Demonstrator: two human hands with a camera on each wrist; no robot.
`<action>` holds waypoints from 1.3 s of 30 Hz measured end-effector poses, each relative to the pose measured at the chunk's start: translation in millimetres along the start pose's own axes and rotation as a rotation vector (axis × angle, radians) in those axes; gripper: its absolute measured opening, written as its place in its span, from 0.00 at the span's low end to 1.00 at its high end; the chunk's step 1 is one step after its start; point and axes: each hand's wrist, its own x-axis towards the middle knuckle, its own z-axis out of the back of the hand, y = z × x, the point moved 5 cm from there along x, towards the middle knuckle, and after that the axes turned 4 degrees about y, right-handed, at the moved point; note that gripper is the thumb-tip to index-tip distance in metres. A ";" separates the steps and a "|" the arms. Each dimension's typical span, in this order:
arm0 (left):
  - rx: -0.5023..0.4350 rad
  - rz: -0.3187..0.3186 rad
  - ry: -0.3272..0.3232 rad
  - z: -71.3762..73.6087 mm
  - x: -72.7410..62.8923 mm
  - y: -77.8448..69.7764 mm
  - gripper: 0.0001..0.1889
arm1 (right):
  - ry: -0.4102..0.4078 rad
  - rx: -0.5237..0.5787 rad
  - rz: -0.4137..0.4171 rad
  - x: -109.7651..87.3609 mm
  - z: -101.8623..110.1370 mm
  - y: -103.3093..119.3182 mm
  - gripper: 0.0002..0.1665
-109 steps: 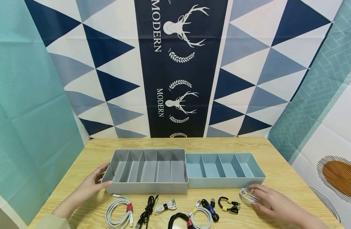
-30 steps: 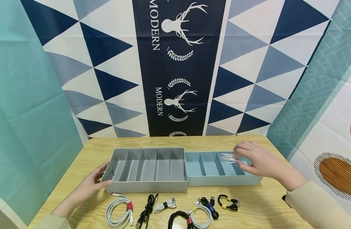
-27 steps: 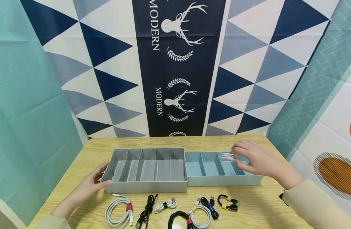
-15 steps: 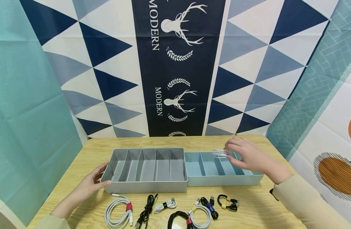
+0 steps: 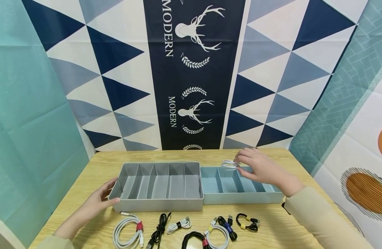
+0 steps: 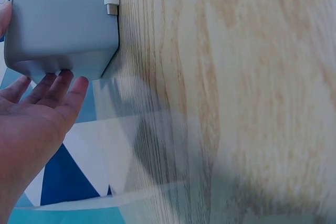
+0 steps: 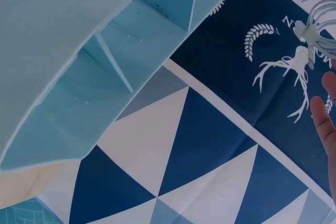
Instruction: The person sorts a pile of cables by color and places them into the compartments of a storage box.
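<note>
The right hand [image 5: 256, 167] pinches a white cable [image 5: 229, 165], raised near the blue bin's [image 5: 244, 198] far rim, while the left hand [image 5: 99, 197] grips the gray bin [image 5: 158, 205] by its left end, seven other cables [image 5: 161, 226] lying in front

We note the black cable [image 5: 193, 233] cut off at six o'clock in the head view. The right hand [image 5: 256, 167] masks part of the blue tray [image 5: 240, 198]; the coil's [image 5: 229, 165] strands are too small to count. Wrist views crop the coil at two, the left hand [image 6: 34, 124] at eight, the grey tray [image 6: 63, 19] at eleven.
</note>
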 end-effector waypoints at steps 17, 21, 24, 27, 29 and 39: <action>-0.015 -0.008 -0.007 -1.1 -1.9 -0.5 0.40 | 0.041 -0.070 0.104 12.3 -27.7 8.7 0.11; -0.017 -0.011 -0.009 -0.8 -1.6 -1.3 0.40 | 0.047 -0.066 0.118 12.3 -36.4 10.1 0.12; -0.011 -0.010 -0.005 -1.0 -1.4 -1.2 0.40 | 0.057 -0.058 0.125 11.8 -43.6 11.7 0.12; -0.009 -0.005 -0.001 -1.6 -1.0 0.3 0.41 | 0.062 -0.055 0.134 10.6 -50.9 12.8 0.11; -0.014 0.001 -0.003 -1.5 -0.5 1.3 0.41 | 0.063 -0.053 0.141 10.2 -55.1 13.7 0.10; -0.003 -0.029 -0.014 -1.5 -2.0 -1.8 0.40 | 0.045 -0.040 0.176 11.7 -71.9 19.2 0.11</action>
